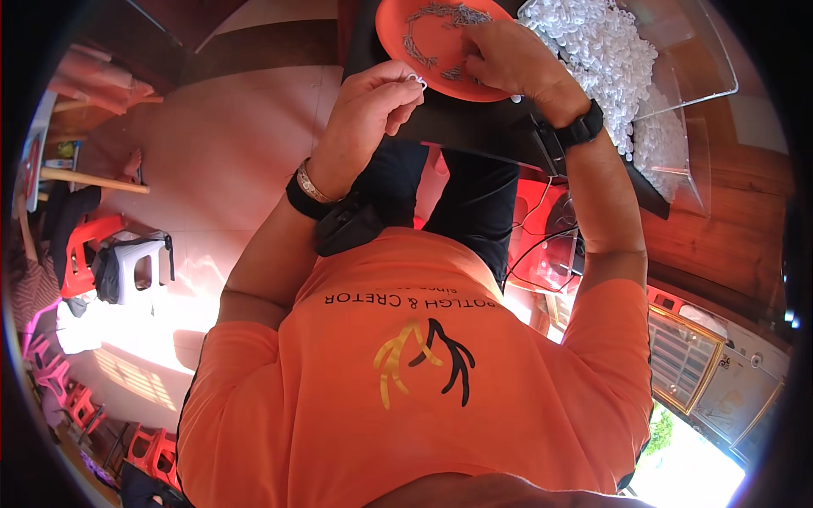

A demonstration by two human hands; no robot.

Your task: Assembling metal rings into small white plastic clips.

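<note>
My left hand [377, 106] is closed in a pinch on a small white plastic clip [417, 81], just off the near left rim of an orange plate [398, 38]. On that plate lie many short grey pins that look like nails [457, 14], strewn in a curved band. My right hand [512, 63] reaches over the plate from the right, its fingers bent down and drawn together among the pins. Whether a pin is between its fingertips is hidden.
A big heap of small white plastic pieces [589, 51] lies right of the plate, beside a clear plastic bin [703, 76] on the dark table [466, 127]. Thin black cables [538, 245] hang near a red stool [542, 216]. More stools [89, 245] stand at left, near another person's arm.
</note>
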